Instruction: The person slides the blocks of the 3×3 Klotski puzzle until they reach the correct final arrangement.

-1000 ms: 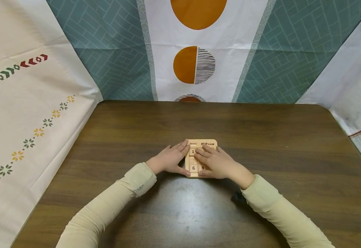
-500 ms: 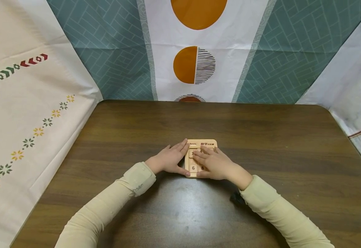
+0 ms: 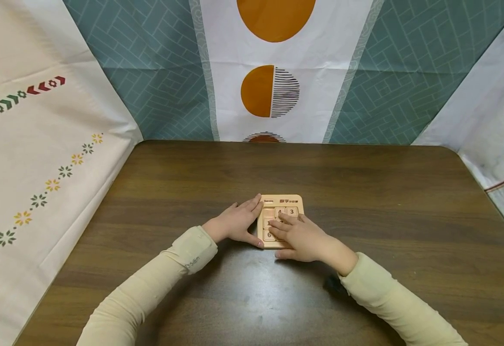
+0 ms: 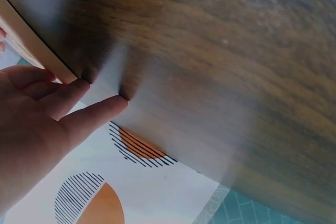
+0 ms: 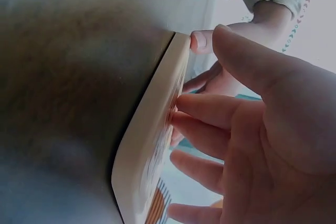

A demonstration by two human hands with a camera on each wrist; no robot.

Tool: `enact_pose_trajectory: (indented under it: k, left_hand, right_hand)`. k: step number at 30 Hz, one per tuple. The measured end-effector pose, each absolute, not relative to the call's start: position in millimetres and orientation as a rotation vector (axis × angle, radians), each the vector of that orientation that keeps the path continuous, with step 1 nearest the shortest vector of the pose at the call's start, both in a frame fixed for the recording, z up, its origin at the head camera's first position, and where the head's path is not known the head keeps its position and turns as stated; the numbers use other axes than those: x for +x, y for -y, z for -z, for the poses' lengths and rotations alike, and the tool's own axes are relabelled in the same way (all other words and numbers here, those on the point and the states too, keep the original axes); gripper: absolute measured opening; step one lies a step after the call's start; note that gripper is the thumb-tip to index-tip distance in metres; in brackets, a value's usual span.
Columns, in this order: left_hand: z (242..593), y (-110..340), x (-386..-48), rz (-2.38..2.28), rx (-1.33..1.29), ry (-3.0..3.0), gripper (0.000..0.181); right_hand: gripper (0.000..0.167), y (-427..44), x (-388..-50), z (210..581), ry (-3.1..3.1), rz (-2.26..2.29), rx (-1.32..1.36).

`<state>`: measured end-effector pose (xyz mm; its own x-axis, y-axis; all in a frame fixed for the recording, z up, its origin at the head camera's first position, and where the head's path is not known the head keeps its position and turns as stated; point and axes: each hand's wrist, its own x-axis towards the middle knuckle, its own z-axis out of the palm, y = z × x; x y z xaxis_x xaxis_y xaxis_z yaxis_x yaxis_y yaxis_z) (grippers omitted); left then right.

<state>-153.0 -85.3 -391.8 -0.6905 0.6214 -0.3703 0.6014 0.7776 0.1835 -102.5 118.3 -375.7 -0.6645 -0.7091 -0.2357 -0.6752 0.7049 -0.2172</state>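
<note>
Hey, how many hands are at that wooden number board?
2: the left hand along the left edge of the wooden number board, and the right hand over its number tiles, hiding some.

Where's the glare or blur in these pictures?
Head: pale glare patch on the table, nearer the wearer than the number board; left wrist: wood grain looks soft beyond the left hand; right wrist: table blurred, white cloth washed out.

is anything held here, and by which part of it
Nothing looks gripped: the left hand only braces the wooden board along its left edge with extended fingers, and the right hand has fingertips on its number tiles.
</note>
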Motion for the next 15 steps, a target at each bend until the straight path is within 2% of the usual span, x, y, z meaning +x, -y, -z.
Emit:
enact_pose_trajectory:
  k: [15]
  left_hand:
    - [392, 85, -153, -0.053, 0.936, -2.573, 0.113]
  right_hand:
    - [0.066, -138, -118, 376, -2.722, 0.106, -0.962]
